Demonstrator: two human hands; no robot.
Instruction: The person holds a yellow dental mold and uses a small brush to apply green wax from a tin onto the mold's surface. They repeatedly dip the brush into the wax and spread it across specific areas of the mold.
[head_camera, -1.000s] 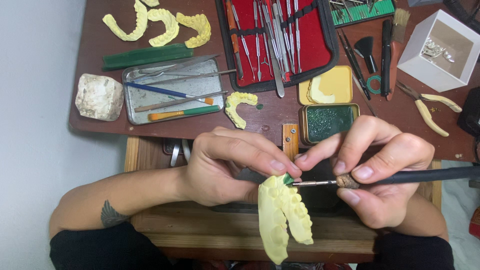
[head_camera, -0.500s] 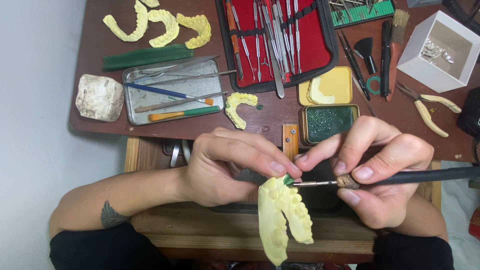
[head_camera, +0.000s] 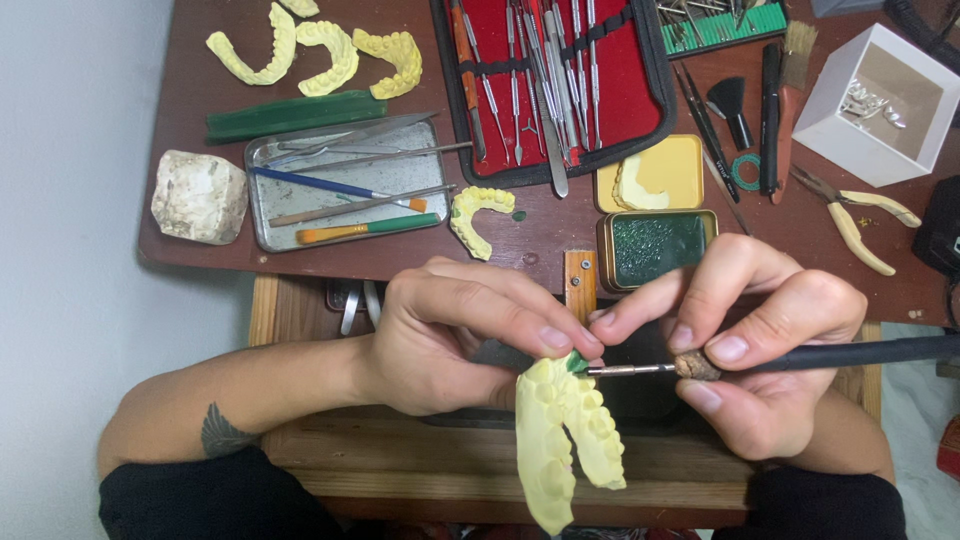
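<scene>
2 bare hands (head_camera: 460, 335), black sleeves, small dark tattoo on left forearm.

Both hands meet low at centre, left hand (head_camera: 450, 335) fingers curled in a pinch, right hand (head_camera: 765, 350) fingers bunched pen-style.

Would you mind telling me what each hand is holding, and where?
Left hand pinches the yellow dental cast at its front end; right hand grips the black tool near its metal tip.

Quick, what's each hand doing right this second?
Left hand: closed, pinching the yellow dental cast near its green spot.
Right hand: closed on a black-handled tool, metal tip at the cast.
</scene>
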